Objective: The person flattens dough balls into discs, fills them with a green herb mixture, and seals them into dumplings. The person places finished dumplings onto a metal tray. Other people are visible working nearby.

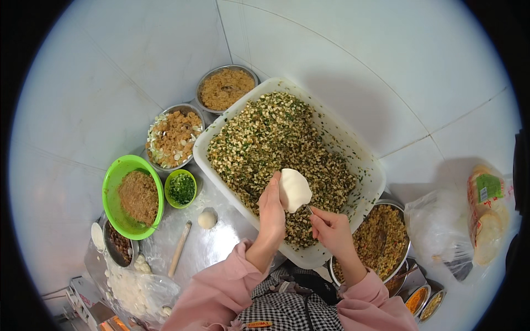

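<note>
A thin dough wrapper (295, 190) rests on my left hand (273, 202), over the near part of a large white plastic tub (374, 176). In that tub lies a heap of chopped filling (265, 136), pale cubes mixed with green bits. My right hand (331, 227) grips a thin metal utensil (309, 209), probably a spoon, by its handle. Its far end is hidden at the wrapper's lower edge. Left of the tub, a dough ball (207, 219) and a wooden rolling pin (180, 249) lie on the metal table (225, 242).
Bowls of filling stand along the left: a green bowl (108, 198), a small green cup of chopped greens (167, 191) and steel bowls (199, 99). Dough pieces (134, 289) lie under plastic. On the right are a large steel bowl (405, 248) and plastic bags (439, 227). Tiled walls (352, 53) enclose the back.
</note>
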Motion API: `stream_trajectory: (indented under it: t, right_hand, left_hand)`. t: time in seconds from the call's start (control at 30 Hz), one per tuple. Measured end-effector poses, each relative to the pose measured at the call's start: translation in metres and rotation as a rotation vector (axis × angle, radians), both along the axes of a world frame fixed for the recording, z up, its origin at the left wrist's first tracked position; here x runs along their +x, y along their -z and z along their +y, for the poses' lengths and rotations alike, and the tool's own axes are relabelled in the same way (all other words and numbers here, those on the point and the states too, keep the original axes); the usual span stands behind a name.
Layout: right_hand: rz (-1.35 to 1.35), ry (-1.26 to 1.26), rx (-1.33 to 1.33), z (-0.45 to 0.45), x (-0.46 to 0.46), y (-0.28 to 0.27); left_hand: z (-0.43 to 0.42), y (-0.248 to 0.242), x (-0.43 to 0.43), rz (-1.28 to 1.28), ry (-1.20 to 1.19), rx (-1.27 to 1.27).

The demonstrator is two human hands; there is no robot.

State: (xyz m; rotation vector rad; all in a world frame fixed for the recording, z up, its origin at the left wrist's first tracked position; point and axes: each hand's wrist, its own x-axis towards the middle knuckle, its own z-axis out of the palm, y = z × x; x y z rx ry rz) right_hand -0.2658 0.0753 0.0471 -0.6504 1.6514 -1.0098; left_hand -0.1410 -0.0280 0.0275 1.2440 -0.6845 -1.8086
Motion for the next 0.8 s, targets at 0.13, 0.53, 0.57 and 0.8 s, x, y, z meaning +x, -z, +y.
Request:
stream_trajectory:
  t: [0.13, 0.53, 0.57, 0.8]
  right_hand:
    - [0.483, -0.043, -0.226, 0.016, 0.02, -0.004]
    - [0.58, -0.301, -0.225, 0.028, -0.009, -0.023]
    - [0.449, -0.316, -0.06, 0.027, -0.01, -0.03]
    - [0.613, -0.4, -0.077, 0.039, 0.01, 0.017]
  left_hand:
    - [0.0, -0.009, -0.013, 0.331, -0.236, 0.234]
    - [0.012, 0.096, 0.007, 0.924, -0.09, 0.407]
    - [0.014, 0.1, 0.012, 0.946, -0.1, 0.416]
    - [0.003, 0.075, 0.002, 0.884, -0.09, 0.295]
